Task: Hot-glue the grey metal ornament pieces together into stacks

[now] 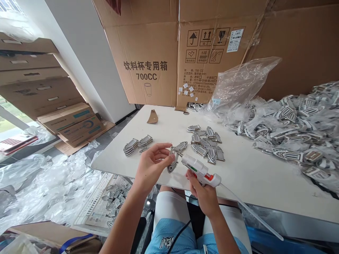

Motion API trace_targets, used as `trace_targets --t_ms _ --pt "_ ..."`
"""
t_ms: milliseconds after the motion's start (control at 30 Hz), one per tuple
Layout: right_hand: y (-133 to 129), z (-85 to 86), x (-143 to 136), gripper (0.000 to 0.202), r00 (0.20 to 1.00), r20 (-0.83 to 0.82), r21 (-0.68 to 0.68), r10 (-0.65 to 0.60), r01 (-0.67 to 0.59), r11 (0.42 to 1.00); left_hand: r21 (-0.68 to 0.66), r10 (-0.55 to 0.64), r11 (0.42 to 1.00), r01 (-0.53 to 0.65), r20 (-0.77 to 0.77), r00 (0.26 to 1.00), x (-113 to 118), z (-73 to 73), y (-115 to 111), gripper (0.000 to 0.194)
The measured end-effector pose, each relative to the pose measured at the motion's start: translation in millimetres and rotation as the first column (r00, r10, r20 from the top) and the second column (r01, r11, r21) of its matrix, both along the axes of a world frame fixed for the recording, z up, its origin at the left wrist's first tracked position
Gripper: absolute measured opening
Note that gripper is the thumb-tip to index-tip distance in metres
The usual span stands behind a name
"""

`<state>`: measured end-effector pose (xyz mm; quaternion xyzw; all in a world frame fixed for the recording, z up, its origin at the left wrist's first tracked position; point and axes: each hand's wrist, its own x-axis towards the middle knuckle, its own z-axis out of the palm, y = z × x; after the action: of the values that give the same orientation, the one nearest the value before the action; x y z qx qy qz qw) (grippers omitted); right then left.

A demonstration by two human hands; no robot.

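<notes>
Between the thumb and fingers of my left hand [156, 160] is a small grey metal piece [173, 160], held up over the front part of the table. My right hand [202, 192] is wrapped round a white hot glue gun [197, 168] with red and green markings. Its nozzle points left and comes close to the held piece; whether they touch I cannot tell. A long translucent glue stick [251, 210] sticks out of the gun's back. Just beyond the held piece lies another metal piece [182, 146]. Similar pieces form a loose group [208, 143] to the right and neat stacks [131, 146] to the left.
Plastic-wrapped metal pieces [293, 123] heap up on the table's right side. A clear bag [246, 81] and large cardboard boxes [150, 46] stand behind. One brown scrap [152, 117] lies on the white table [116, 151]. On the floor at left are plastic wrappers [45, 190] and more pieces [116, 199].
</notes>
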<state>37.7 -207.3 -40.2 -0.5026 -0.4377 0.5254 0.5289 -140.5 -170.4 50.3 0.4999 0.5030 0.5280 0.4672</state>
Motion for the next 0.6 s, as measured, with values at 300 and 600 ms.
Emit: trace_targets --t_ms 300,600 --pt "0.2 0.7 -3.3 0.052 0.999 0.013 0.020 -0.036 0.036 0.999 0.023 0.036 0.999 -0.035 -0.053 0.998 1.0 -0.1 0.0 0.038" --pt "1.7 5.1 3.8 0.049 0.997 0.075 -0.044 0.035 -0.032 0.999 0.340 0.239 0.936 -0.097 -0.405 0.883 7.1 -0.2 -4.7 0.022"
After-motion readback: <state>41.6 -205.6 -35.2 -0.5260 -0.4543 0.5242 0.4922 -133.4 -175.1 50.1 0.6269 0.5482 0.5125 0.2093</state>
